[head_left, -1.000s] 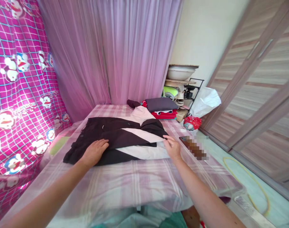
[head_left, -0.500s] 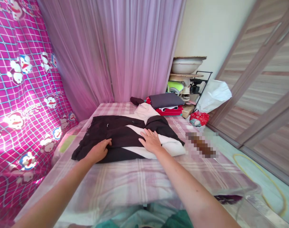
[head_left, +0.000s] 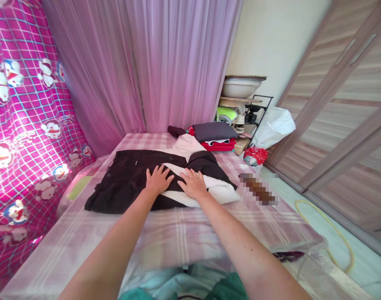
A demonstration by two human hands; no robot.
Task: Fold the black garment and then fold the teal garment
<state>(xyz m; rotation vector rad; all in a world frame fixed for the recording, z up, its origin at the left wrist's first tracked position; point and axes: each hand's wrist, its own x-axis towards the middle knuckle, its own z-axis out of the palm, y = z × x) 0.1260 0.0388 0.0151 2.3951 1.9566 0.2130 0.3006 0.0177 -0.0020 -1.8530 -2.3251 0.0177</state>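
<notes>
A black and white jacket (head_left: 124, 179) lies spread on the plaid-covered bed, its pale hood or collar part toward the back and a sleeve folded across its right side. My left hand (head_left: 157, 181) rests flat on the black middle of it, fingers spread. Just to the right, my right hand (head_left: 193, 183) presses flat on the black and white sleeve area, fingers also apart. Neither hand grips the cloth.
Folded clothes (head_left: 214, 131), dark grey over red, sit at the bed's back right. A pixelated brown object (head_left: 259, 189) lies near the right edge of the plaid sheet (head_left: 165, 233). Beyond stand a rack with a basin (head_left: 241, 87), a red bag (head_left: 255, 156) and a wardrobe (head_left: 340, 112).
My left hand has moved right, from the jacket's left part to its middle beside my right hand, and its fingers have spread flat. The view has shifted slightly.
</notes>
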